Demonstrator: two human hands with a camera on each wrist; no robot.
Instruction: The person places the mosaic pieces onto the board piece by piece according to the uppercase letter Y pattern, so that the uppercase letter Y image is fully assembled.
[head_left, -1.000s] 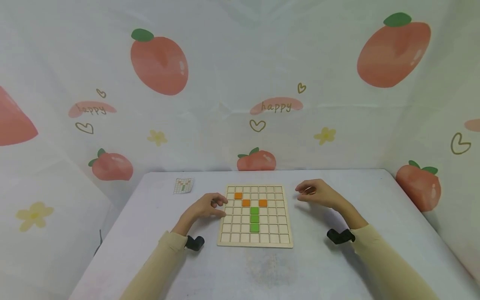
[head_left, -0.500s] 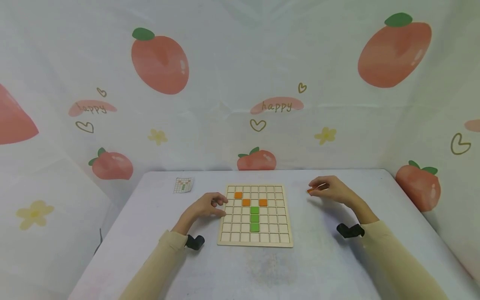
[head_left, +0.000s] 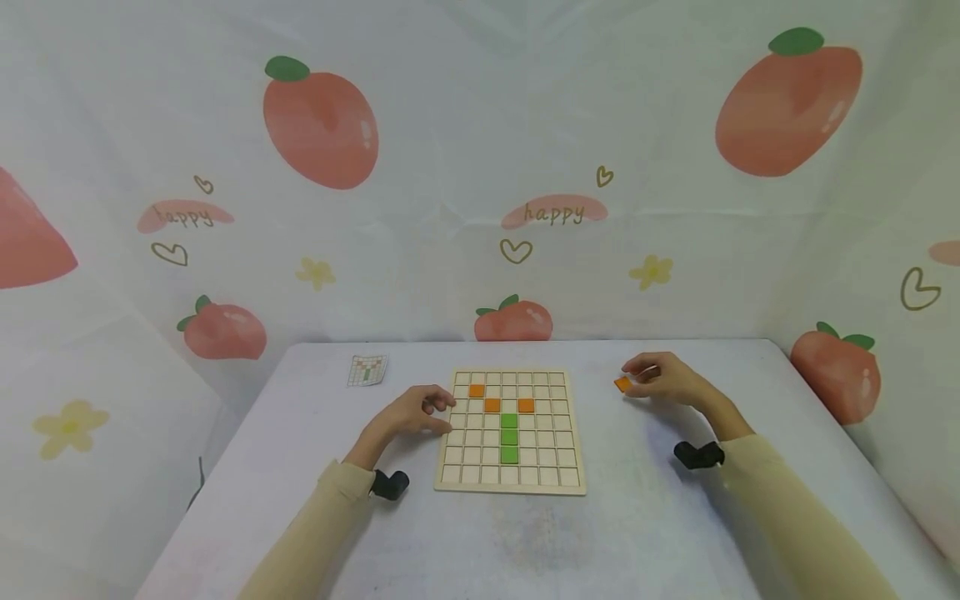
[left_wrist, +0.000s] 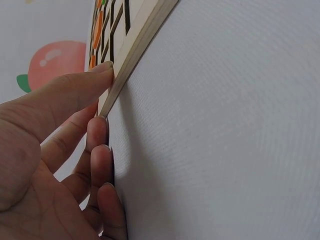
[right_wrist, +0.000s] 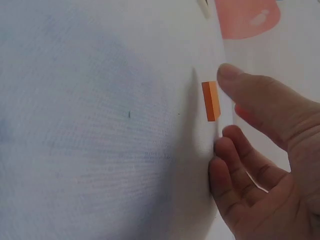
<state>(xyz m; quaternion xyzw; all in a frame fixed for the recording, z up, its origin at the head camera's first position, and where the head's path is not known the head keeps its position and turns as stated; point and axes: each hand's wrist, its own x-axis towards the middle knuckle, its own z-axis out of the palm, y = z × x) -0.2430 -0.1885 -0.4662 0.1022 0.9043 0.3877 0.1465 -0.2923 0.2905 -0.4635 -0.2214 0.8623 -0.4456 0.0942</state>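
Observation:
A square wooden grid board (head_left: 510,490) lies mid-table. It holds orange tiles (head_left: 477,391) in a V-like pattern above a short column of green tiles (head_left: 509,437). At its left edge rests my left hand (head_left: 411,411); in the left wrist view the thumb (left_wrist: 85,82) touches the board's rim while the other fingers curl loosely beside it. To the right of the board, my right hand (head_left: 663,379) hovers low with relaxed fingers. A loose orange tile (head_left: 622,384) sits right at its fingertips, and the right wrist view shows a gap between thumb and tile (right_wrist: 211,101).
A small paper card (head_left: 367,371) with a printed grid pattern lies at the back left of the white table (head_left: 637,533). Behind the table hangs a fruit-printed cloth (head_left: 442,167). Both wrists wear black straps (head_left: 699,455).
My right hand has moved right, away from the board. The loose orange tile, hidden a second ago, now shows more fully at its fingertips. My left hand stays put.

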